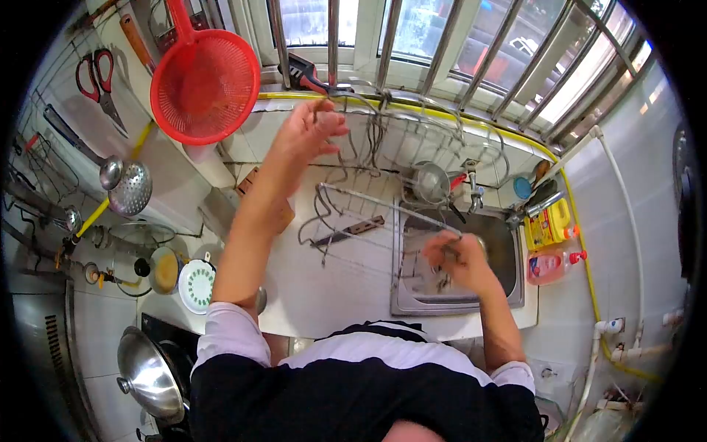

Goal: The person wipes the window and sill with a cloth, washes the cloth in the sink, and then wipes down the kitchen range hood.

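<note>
A metal wire rack [390,202] is tilted above the counter, between my hands. My left hand [313,131] is raised at its upper left side below the window, fingers curled at the wires; the exact contact is blurred. Over the sink [508,265], my right hand [460,259] closes at the rack's lower right corner, its fingertips smeared. Through the wires, a knife [350,230] shows lying on the white counter [317,276]. A strainer with a red handle [431,182] is beside the faucet [476,193].
A red colander [205,87], scissors [101,87] and a skimmer [130,187] hang on the left. Near the stove are a lidded wok [149,372] and a green-patterned plate [197,286]. A yellow bottle [546,225] and a pink bottle [549,267] stand right of the sink.
</note>
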